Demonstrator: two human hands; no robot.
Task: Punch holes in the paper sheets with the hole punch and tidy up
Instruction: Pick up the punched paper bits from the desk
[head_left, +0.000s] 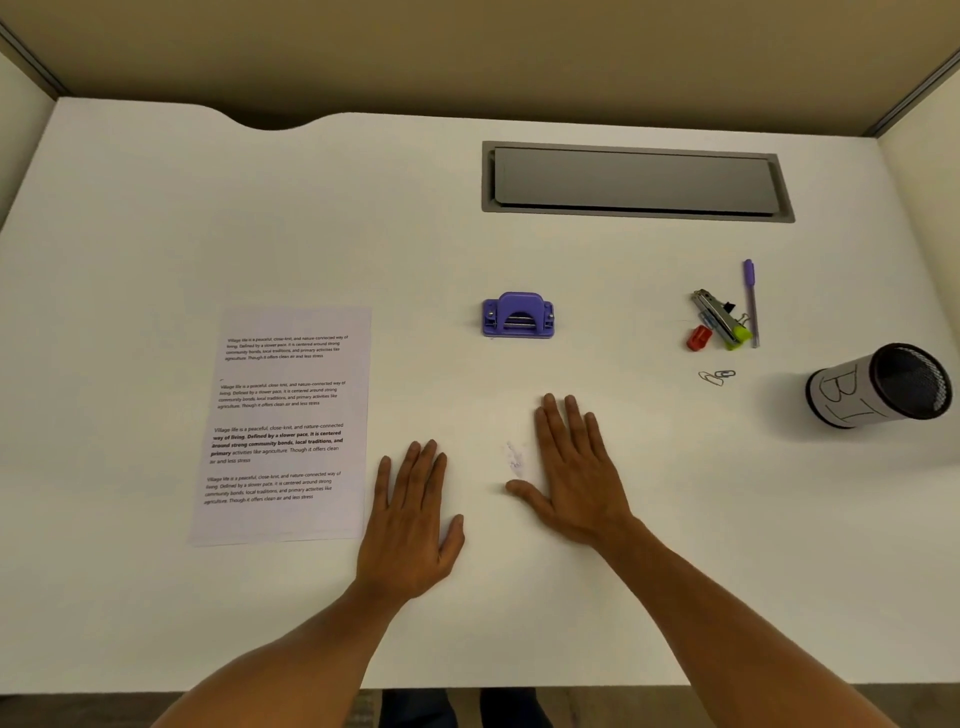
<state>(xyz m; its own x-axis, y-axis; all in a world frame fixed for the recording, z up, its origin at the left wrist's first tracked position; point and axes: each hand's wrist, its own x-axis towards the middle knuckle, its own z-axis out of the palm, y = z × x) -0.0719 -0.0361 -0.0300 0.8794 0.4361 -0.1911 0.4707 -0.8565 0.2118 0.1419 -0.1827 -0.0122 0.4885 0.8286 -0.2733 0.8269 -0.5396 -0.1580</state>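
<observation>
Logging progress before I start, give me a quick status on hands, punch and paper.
Left hand and right hand flat on desk, empty. Purple hole punch untouched ahead. Paper sheets at left. Nothing between.

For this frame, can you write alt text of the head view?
Left hand and right hand rest flat on a white desk, holding nothing. A printed paper sheet lies left, a purple hole punch ahead, and a tipped pen cup right.

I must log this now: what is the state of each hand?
Left hand: open, flat on the desk, holding nothing.
Right hand: open, flat on the desk, holding nothing.
</observation>
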